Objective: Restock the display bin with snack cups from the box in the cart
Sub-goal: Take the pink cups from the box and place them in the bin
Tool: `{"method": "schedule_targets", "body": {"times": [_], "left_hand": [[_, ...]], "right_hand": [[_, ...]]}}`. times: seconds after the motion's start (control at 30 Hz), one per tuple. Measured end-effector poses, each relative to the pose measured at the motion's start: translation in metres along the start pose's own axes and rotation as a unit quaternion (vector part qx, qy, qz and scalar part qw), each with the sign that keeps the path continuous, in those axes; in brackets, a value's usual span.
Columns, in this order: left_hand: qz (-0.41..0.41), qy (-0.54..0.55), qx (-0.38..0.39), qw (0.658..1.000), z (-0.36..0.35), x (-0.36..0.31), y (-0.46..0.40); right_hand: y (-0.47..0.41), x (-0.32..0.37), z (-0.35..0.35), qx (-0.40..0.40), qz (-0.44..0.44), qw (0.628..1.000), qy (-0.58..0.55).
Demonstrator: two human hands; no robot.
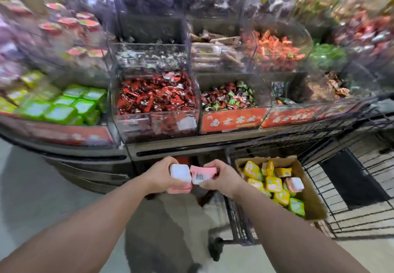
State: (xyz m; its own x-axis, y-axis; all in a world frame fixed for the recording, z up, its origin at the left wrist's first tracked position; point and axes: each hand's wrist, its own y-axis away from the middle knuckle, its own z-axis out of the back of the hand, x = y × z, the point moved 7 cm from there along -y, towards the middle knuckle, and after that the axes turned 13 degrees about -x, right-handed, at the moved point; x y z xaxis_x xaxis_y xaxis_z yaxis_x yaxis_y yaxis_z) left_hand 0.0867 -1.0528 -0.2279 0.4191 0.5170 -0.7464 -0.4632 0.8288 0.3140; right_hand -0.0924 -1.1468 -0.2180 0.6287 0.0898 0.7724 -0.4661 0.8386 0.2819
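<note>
A pink snack cup (180,178) was clasped in the grip of the left hand (158,175), and a second pink cup (202,174) in the right hand (221,177), the two cups touching in front of the counter (191,142). To the right, a cardboard box (309,189) in the wire cart (362,166) was seen still holding many yellow, green and pink cups. At far left, the display bin (64,106) of green cups looked partly filled, so restocking seemed midway.

Left hand (160,174) and right hand (221,176) each gripping 1 pink cup (180,178), beside box (313,196) in cart (362,166).
</note>
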Motion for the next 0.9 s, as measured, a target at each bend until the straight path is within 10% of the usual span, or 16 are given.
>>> {"method": "schedule_targets", "body": {"times": [0.53, 0.9], "left_hand": [[0.095, 0.094, -0.279, 0.951, 0.301, 0.174, 0.082], [0.11, 0.072, -0.322, 0.938, 0.579, 0.357, 0.111]], "right_hand": [[-0.023, 0.296, -0.25, 0.158, 0.25, 0.953, 0.07], [-0.012, 0.53, -0.517, 0.216, 0.298, 0.93, 0.001]]}}
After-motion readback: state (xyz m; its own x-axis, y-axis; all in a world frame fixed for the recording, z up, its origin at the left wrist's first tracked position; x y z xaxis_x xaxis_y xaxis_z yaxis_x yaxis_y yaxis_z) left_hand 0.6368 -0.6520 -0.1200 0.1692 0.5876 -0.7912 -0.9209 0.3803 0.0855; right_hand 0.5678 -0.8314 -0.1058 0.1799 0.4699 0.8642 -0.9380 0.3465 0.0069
